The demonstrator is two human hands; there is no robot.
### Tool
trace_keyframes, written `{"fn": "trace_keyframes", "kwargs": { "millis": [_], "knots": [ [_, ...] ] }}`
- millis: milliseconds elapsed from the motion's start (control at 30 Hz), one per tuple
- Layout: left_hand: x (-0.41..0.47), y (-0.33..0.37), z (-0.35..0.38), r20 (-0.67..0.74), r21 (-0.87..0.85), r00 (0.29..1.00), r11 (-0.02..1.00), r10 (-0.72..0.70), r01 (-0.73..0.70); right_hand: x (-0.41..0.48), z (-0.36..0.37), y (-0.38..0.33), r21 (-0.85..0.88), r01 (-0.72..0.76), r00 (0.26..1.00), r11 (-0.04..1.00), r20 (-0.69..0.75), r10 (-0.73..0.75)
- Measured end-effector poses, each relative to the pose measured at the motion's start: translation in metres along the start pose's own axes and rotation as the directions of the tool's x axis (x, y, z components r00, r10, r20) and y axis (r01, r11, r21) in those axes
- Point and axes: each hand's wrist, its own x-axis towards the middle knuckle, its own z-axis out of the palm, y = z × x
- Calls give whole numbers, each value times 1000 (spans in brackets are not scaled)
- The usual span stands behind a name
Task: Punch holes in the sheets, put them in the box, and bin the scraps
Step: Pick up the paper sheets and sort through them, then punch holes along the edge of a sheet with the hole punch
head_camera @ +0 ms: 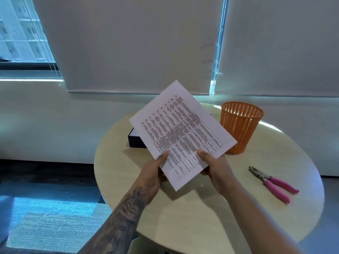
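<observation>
A white printed sheet (181, 132) with a table of text is held tilted above the round table. My left hand (152, 173) grips its lower left edge, thumb on top. My right hand (212, 165) grips the lower right edge, thumb on top. Behind and under the sheet sits a dark box (134, 139), mostly hidden by the paper. An orange mesh bin (240, 125) stands upright at the back right. A hole punch with pink handles (273, 182) lies on the table to the right of my hands.
The round light wooden table (192, 217) has its edge close to me at the bottom. Window blinds and a low white wall are behind it. Dark floor and a lit patch of carpet lie to the left.
</observation>
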Motion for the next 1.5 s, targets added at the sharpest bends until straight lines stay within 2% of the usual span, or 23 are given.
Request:
{"fn": "trace_keyframes", "kwargs": {
  "millis": [167, 233, 333, 433, 500, 533, 600, 633, 667, 767, 867, 933, 1033, 1067, 1167, 1233, 1367, 1500],
  "knots": [
    [4, -4, -2, 53, -28, 998, 999, 29, -28, -4, -3, 6, -21, -57, 998, 998, -16, 57],
    [5, -5, -3, 63, 49, 996, 996, 65, -68, -5, -5, 7, -64, -75, 997, 995, -34, 73],
    [7, -8, -3, 78, 216, 986, 963, 150, -163, -8, -15, 3, -225, -78, 995, 971, -73, 63],
    [11, -8, -3, 9, 282, 981, 941, 192, -187, -11, -35, -7, -416, -24, 995, 909, -101, -20],
    [13, -8, -4, -8, 299, 974, 930, 227, -214, -13, -56, -13, -605, -7, 986, 796, -135, -93],
    [14, -9, -5, -9, 305, 970, 924, 244, -229, -14, -68, -13, -719, -34, 979, 694, -165, -123],
    [15, -9, -7, -9, 326, 963, 911, 271, -253, -18, -90, -12, -914, -152, 950, 376, -240, -199],
    [16, -10, -7, -10, 338, 961, 906, 276, -256, -20, -101, -10, -947, -207, 935, 246, -266, -236],
    [17, -11, -8, -19, 346, 961, 904, 275, -252, -21, -110, -8, -954, -247, 922, 172, -286, -260],
    [17, -11, -9, -30, 344, 960, 905, 278, -251, -25, -125, -1, -936, -338, 912, 95, -350, -213],
    [14, -11, -8, -10, 319, 960, 911, 280, -262, -30, -125, 5, -945, -326, 930, 6, -321, -180],
    [12, -12, -7, -1, 316, 958, 909, 286, -271, -31, -122, 4, -968, -251, 953, 14, -250, -172],
    [11, -13, -8, 0, 332, 955, 901, 296, -279, -34, -110, 3, -995, -60, 985, 86, -72, -155],
    [12, -13, -9, -2, 329, 955, 902, 296, -279, -36, -109, 3, -995, -49, 983, 90, -64, -171],
    [11, -13, -9, -6, 301, 958, 914, 287, -272, -42, -118, -1, -968, -239, 955, 79, -249, -159],
    [11, -14, -9, -8, 286, 960, 920, 281, -267, -46, -121, -2, -951, -292, 946, 107, -303, -118],
    [13, -15, -11, -24, 292, 960, 920, 280, -261, -46, -106, 7, -983, -125, 976, 132, -145, -162],
    [14, -15, -13, -74, 301, 951, 916, 301, -266, -45, -78, 19, -969, 65, 988, 239, 30, -150]
  ]
}}
